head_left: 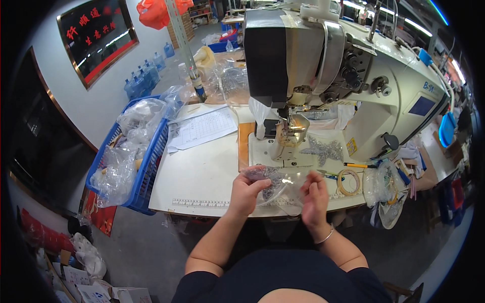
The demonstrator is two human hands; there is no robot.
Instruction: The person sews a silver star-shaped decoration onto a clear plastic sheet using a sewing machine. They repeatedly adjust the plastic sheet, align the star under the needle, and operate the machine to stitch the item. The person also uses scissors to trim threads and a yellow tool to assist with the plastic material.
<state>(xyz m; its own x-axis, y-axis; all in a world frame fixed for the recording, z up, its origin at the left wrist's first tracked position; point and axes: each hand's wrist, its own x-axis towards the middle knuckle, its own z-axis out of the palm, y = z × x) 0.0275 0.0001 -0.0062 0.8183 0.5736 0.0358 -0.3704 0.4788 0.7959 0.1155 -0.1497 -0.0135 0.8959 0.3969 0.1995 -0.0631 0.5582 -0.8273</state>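
My left hand (246, 193) is closed at the front of the sewing machine table, thumb pressed over a clear plastic bag (290, 188). Inside the bag, by the thumb, lies a grey, speckled bunch (273, 183) whose kind I cannot make out. My right hand (314, 198), with a thin bracelet at the wrist, has its fingers curled in at the bag's right side. Just beyond both hands stands the sewing machine's post and needle area (290, 134). A grey, sparkling piece (323, 150) rests on the machine bed to the right of the post.
At left stands a blue basket (135, 199) full of plastic-wrapped goods. A printed sheet (202, 129) lies on the table. A tape roll (348, 182), a yellow cutter (359, 165) and another plastic bag (380, 183) sit at right. The machine head (288, 55) overhangs the work area.
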